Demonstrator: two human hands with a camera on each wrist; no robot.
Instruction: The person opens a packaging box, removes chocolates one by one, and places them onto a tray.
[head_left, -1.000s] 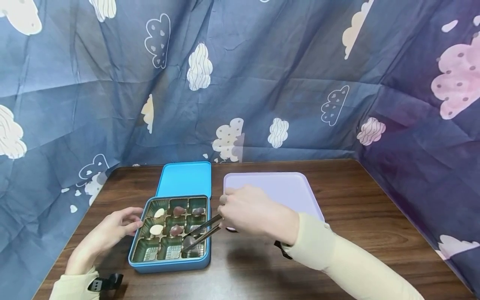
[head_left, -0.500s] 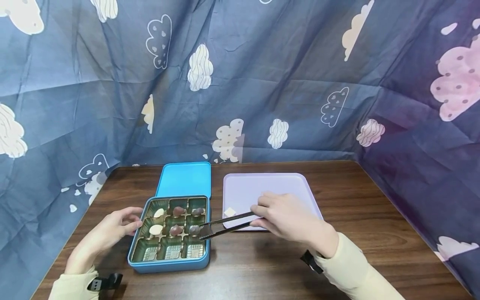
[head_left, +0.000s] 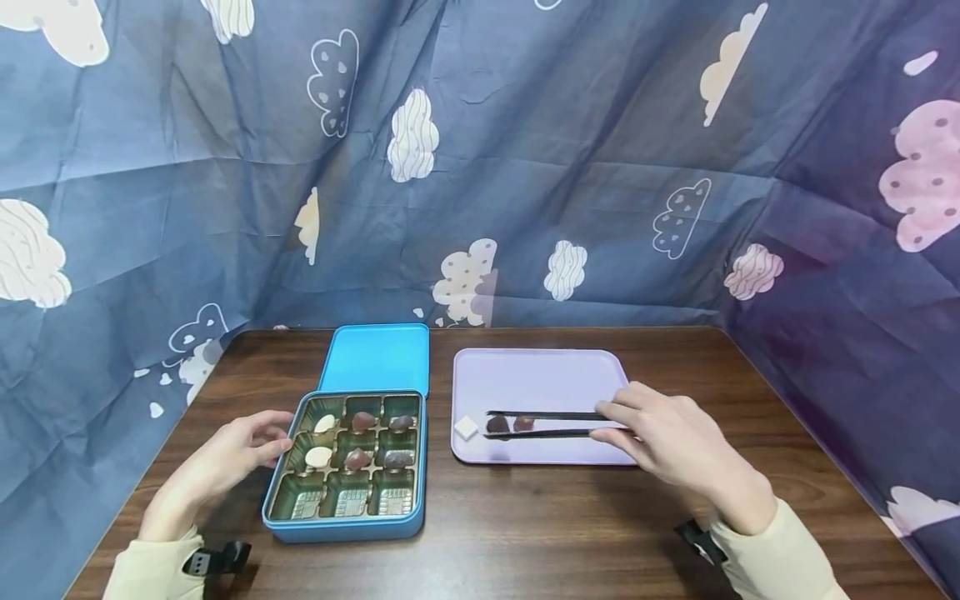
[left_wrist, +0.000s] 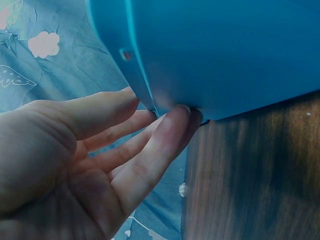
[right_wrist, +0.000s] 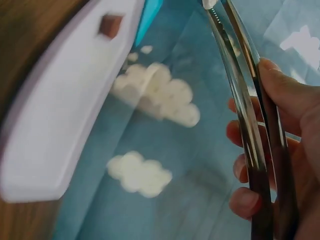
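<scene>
My right hand (head_left: 682, 437) holds black tongs (head_left: 555, 432) over the lilac tray (head_left: 540, 375). Their tips straddle a dark chocolate (head_left: 497, 424); whether they touch it I cannot tell. Beside it on the tray lie a brown chocolate (head_left: 523, 424) and a white square piece (head_left: 466, 428). With fingertips and thumb, my left hand (head_left: 225, 458) touches the left side of the blue box (head_left: 345, 530). White pieces (head_left: 318, 457), reddish-brown pieces (head_left: 357, 459) and dark pieces (head_left: 397, 459) sit in the box's back and middle rows, one column per colour.
Behind the box lies a bright blue lid (head_left: 378, 358). Everything stands on a dark wooden table (head_left: 487, 533). A blue cloth (head_left: 570, 192) with cloud prints hangs around its back and sides.
The tongs have swung right, out of the box and over the tray, with my right hand moving right. A dark piece now sits in the middle row's right compartment. My left hand stays put.
</scene>
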